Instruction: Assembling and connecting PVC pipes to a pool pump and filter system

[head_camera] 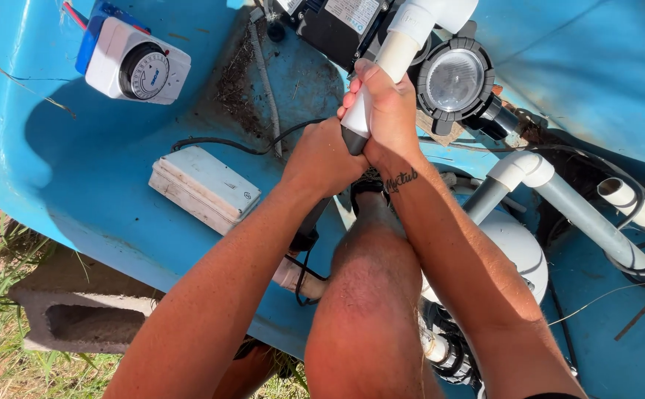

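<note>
Head view looks down into a blue plastic housing [79, 185] holding pool equipment. The right hand [389, 118] is wrapped fully closed around a white pipe [381, 74] that slants down from the black pump [381, 33], its thumb lying along the pipe's upper side. The left hand [322, 159] is clenched just below and left of the pump, pressed against the right hand at the pipe's dark lower end [353, 140]; whether it grips the pipe itself or something beneath it cannot be told. The pump's round clear lid [454, 80] sits right of the pipe. Well left of the pump stands a white dial timer [136, 66]; below-left of the pump lies a pale junction box [204, 188]. A bare knee [370, 258] rises beneath the hands.
</note>
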